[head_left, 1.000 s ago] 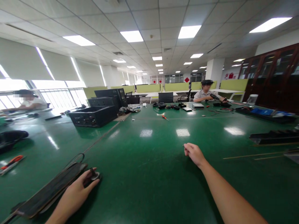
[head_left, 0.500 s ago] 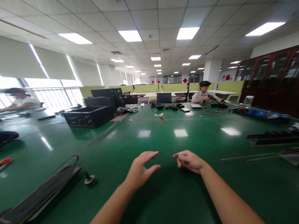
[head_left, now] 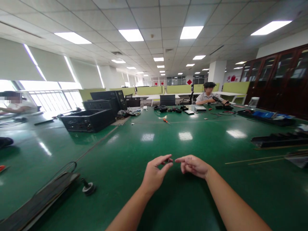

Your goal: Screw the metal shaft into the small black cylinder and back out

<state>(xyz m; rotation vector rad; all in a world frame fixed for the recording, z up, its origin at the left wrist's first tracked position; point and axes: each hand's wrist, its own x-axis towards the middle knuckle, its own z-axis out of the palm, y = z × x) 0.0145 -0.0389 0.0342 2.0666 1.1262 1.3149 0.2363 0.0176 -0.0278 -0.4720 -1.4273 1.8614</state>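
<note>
My left hand [head_left: 155,171] pinches a small dark metallic piece [head_left: 169,161] between thumb and fingertips, above the green table [head_left: 134,205]. Its exact kind is too small to tell. Just to the right, my right hand [head_left: 194,166] points its index finger toward the piece, with a narrow gap between the two hands. The other right fingers curl loosely, and nothing shows in them. On the table left of my hands stands a dark knob-like part [head_left: 88,187] with a pale ring and a stem sticking up.
A long dark flat bar [head_left: 45,199] with a cable loop lies at left. Black computer cases [head_left: 89,120] stand behind it. An orange screwdriver [head_left: 166,121] rests farther off. Thin rods [head_left: 252,159] and black trays [head_left: 276,139] are at right. Co-workers sit at far right and far left.
The small dark piece has passed from my right fingertips into my left hand. My left hand has moved right and closed on it. The view has shifted slightly.
</note>
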